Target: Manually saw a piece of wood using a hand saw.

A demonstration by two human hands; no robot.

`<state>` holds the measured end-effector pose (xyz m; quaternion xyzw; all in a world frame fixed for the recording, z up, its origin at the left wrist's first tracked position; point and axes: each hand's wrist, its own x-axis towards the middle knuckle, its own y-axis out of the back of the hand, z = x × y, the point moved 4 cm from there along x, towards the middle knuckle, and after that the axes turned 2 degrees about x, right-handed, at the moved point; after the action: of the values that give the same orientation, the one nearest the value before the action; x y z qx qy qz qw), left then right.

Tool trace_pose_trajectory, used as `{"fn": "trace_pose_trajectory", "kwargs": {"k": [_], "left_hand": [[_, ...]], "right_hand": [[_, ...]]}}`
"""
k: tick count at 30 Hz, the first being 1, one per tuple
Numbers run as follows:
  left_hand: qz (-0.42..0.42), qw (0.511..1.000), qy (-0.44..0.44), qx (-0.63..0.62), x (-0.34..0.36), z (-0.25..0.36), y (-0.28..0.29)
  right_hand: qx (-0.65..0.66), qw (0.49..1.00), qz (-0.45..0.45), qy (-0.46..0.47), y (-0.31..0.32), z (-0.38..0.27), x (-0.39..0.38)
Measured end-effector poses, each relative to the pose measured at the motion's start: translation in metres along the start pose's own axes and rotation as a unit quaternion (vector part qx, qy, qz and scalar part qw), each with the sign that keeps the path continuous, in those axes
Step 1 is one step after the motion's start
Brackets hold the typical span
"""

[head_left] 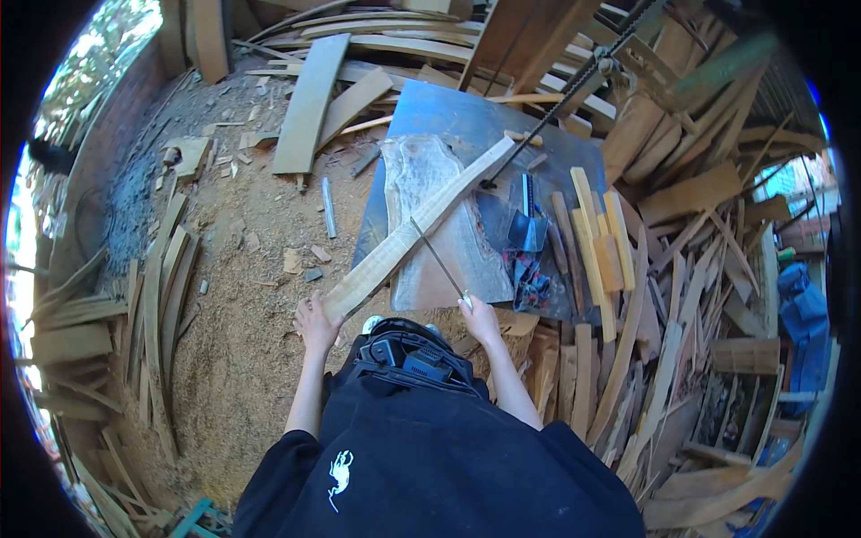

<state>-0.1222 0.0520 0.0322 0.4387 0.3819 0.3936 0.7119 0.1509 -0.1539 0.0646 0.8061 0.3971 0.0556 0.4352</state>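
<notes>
My left hand (316, 323) grips the near end of a long, pale wooden board (378, 267), which runs diagonally up to the right across a rough pale slab (421, 170). The slab lies on a dark sheet-topped surface (372, 240). My right hand (477, 318) is closed on the handle of a long, thin-bladed tool (438, 260), whose far tip meets the board. To the right lie blue tools and cloth (529, 238), along with several narrow wood pieces (607, 229).
Stacked planks (309, 108) and offcuts fill the back. Loose boards (166, 296) lean at the left beside a wall; more scrap wood (682, 323) crowds the right, near a blue tarp (803, 327). A dark chain-like bar (556, 112) slants over the work surface. Sawdust and scraps (233, 377) cover the ground.
</notes>
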Motion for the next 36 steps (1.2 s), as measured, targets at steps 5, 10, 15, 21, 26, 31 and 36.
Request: {"fn": "trace_pose_trajectory", "kwargs": {"k": [5,10,15,21,26,31,36], "left_hand": [[0.036,0.974,0.185,-0.129,-0.028,-0.018,-0.025],[0.115,0.919,0.227,-0.302,-0.047,-0.023,-0.056],[0.119,0.874,0.280,-0.379,-0.060,-0.025,-0.083],[0.228,0.841,0.379,-0.311,-0.052,-0.049,-0.073],[-0.008,0.786,0.344,-0.514,-0.019,-0.054,-0.064],[-0.044,0.742,0.343,-0.574,0.003,-0.033,-0.052],[0.118,0.878,0.211,-0.412,0.017,-0.043,-0.043]], "right_hand": [[-0.035,0.998,-0.030,0.032,0.012,0.014,0.010],[-0.053,0.996,-0.055,0.041,0.017,0.025,0.014],[-0.047,0.995,-0.069,0.053,0.017,0.022,0.016],[-0.060,0.995,-0.075,0.034,0.016,0.029,0.020],[-0.088,0.992,-0.084,0.023,0.013,0.033,0.021],[-0.076,0.994,-0.070,0.047,0.014,0.028,0.019],[-0.120,0.990,-0.053,0.053,0.008,0.019,0.029]]}}
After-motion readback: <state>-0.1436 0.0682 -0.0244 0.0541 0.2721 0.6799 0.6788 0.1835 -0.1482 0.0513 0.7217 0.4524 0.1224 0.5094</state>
